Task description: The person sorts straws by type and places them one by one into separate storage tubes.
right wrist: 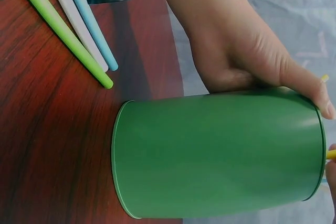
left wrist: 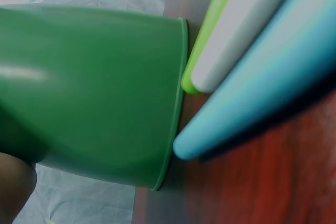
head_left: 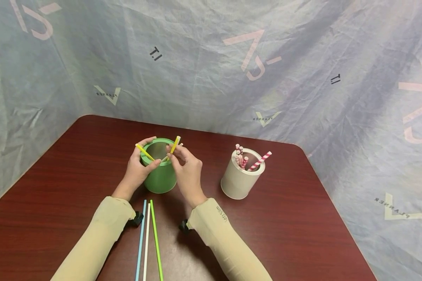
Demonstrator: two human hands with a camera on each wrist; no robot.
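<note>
A green can (head_left: 160, 180) stands on the table, its mouth tilted towards me in the head view. My left hand (head_left: 136, 171) grips its left side, thumb over the near rim; the right wrist view also shows this hand (right wrist: 231, 51) along the can's wall. One yellow straw (head_left: 144, 152) leans out of the can beside the left thumb. Over the right part of the rim, my right hand (head_left: 189, 171) pinches another yellow straw (head_left: 176, 143) between thumb and fingers. A pale straw end shows at the rim between the hands.
Right of the hands, a cream can (head_left: 235, 183) holds several red-and-white and pink straws (head_left: 263, 159). Between my forearms lie a blue straw (head_left: 141, 238), a white straw (head_left: 147, 238) and a light green straw (head_left: 156, 238). Printed fabric (head_left: 197, 86) hangs behind the table (head_left: 288, 218).
</note>
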